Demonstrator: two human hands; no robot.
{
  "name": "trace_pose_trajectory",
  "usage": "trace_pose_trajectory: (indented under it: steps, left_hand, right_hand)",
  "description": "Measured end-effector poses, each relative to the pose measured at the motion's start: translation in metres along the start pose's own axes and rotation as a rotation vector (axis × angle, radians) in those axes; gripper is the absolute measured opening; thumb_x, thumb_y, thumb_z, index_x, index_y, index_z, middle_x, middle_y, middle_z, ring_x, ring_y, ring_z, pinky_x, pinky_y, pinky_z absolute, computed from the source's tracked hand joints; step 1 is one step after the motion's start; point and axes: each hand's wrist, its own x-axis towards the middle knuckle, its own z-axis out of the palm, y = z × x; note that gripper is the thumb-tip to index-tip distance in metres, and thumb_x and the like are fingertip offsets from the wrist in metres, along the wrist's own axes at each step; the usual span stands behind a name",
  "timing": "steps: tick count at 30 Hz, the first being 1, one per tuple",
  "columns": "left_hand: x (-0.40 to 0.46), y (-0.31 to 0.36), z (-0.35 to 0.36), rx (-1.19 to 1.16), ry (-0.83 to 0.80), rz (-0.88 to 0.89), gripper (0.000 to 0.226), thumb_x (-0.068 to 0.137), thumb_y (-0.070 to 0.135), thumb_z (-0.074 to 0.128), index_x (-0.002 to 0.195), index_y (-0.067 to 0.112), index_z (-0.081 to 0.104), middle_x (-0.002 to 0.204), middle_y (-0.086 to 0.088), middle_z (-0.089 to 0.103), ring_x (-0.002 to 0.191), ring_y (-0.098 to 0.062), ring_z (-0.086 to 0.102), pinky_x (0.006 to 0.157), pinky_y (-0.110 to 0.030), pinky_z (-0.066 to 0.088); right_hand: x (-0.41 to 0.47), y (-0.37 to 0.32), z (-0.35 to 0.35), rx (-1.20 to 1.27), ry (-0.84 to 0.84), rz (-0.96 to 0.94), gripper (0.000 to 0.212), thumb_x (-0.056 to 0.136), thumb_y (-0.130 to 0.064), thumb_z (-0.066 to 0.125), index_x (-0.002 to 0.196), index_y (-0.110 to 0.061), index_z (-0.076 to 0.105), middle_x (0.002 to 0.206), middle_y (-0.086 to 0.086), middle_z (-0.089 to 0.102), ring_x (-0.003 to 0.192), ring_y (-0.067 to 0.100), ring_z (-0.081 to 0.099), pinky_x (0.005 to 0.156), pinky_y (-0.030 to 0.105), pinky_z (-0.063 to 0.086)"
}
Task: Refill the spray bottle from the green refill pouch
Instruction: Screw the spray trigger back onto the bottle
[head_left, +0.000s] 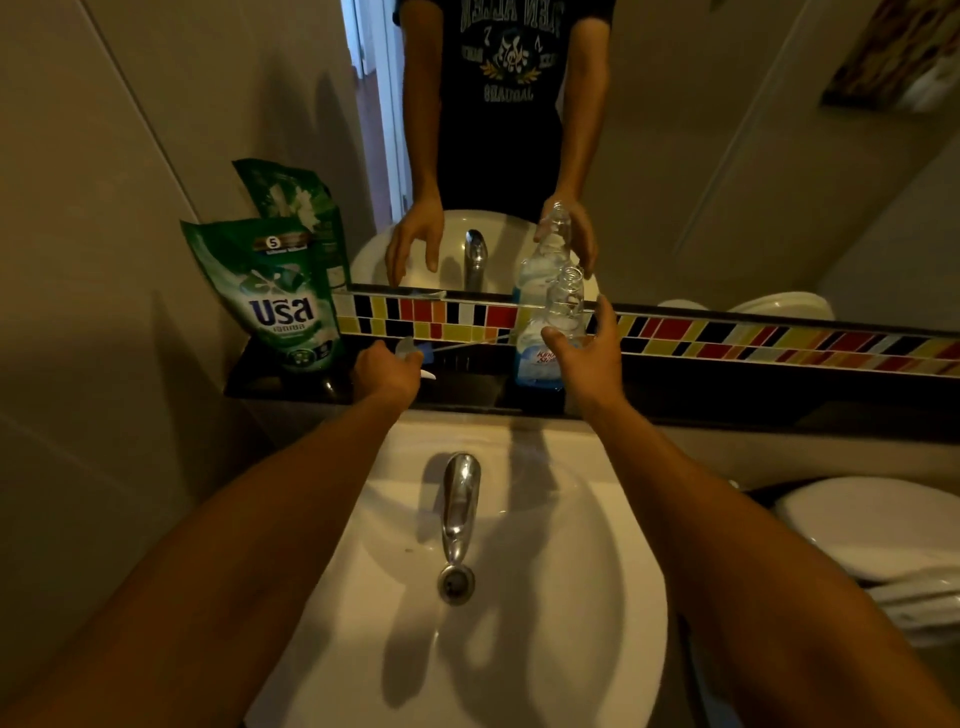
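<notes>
The green refill pouch (283, 306) stands upright at the left end of the black ledge, against the wall. The clear spray bottle (543, 332), holding blue liquid, stands on the ledge with its neck uncapped. My right hand (584, 358) is cupped loosely around the bottle, thumb and fingers apart on either side of it. My left hand (387, 371) rests low on the ledge over the removed spray head (410, 349). The head's white trigger and thin dip tube stick out to the right of that hand.
A white basin (597, 597) with a chrome tap (460, 504) lies below the ledge. A mirror above a coloured tile strip (727, 335) reflects my arms and the bottle. A white toilet lid (878, 525) and folded towels sit at the right.
</notes>
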Motion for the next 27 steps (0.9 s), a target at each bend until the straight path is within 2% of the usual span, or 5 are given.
trace_pose_trajectory:
  steps: [5, 9, 17, 22, 27]
  left_hand:
    - [0.018, 0.002, 0.016, 0.061, 0.005, -0.055, 0.044, 0.094, 0.033, 0.066, 0.126, 0.004, 0.059, 0.126, -0.017, 0.061, 0.111, -0.037, 0.062, 0.076, -0.040, 0.048]
    - [0.027, 0.000, 0.028, 0.054, -0.009, -0.118, 0.045, 0.091, 0.027, 0.071, 0.127, 0.003, 0.060, 0.125, -0.019, 0.063, 0.111, -0.037, 0.063, 0.077, -0.041, 0.050]
    - [0.033, -0.003, 0.032, -0.031, -0.042, -0.207, 0.043, 0.087, 0.016, 0.076, 0.123, -0.003, 0.062, 0.121, -0.022, 0.067, 0.109, -0.037, 0.066, 0.073, -0.034, 0.048]
    - [0.035, -0.013, 0.017, -0.122, -0.076, -0.141, 0.042, 0.086, 0.016, 0.077, 0.121, -0.004, 0.065, 0.116, -0.021, 0.068, 0.105, -0.035, 0.067, 0.074, -0.035, 0.050]
    - [0.030, -0.011, -0.018, -0.284, -0.049, 0.041, 0.041, 0.084, 0.008, 0.077, 0.120, -0.002, 0.061, 0.111, -0.016, 0.064, 0.098, -0.028, 0.061, 0.078, -0.035, 0.048]
  right_hand:
    - [0.017, -0.007, -0.012, 0.038, -0.179, -0.072, 0.065, 0.093, -0.023, 0.075, 0.151, -0.032, 0.046, 0.150, -0.003, 0.054, 0.128, 0.018, 0.059, 0.096, 0.042, 0.060]
    - [0.024, -0.011, -0.016, 0.019, -0.240, -0.074, 0.048, 0.094, -0.021, 0.075, 0.139, -0.024, 0.057, 0.130, -0.005, 0.065, 0.120, 0.017, 0.065, 0.095, 0.040, 0.061]
    - [0.028, -0.011, -0.031, 0.009, -0.370, -0.052, 0.044, 0.094, -0.014, 0.072, 0.135, -0.025, 0.059, 0.135, 0.000, 0.066, 0.124, 0.020, 0.065, 0.098, 0.047, 0.059]
    - [0.033, -0.011, -0.036, -0.087, -0.411, -0.053, 0.054, 0.095, -0.016, 0.071, 0.146, -0.019, 0.053, 0.141, 0.002, 0.063, 0.126, 0.021, 0.063, 0.098, 0.044, 0.059]
    - [0.031, -0.016, -0.036, -0.103, -0.439, -0.072, 0.043, 0.094, -0.026, 0.074, 0.134, -0.024, 0.057, 0.131, -0.003, 0.066, 0.118, 0.017, 0.066, 0.093, 0.042, 0.062]
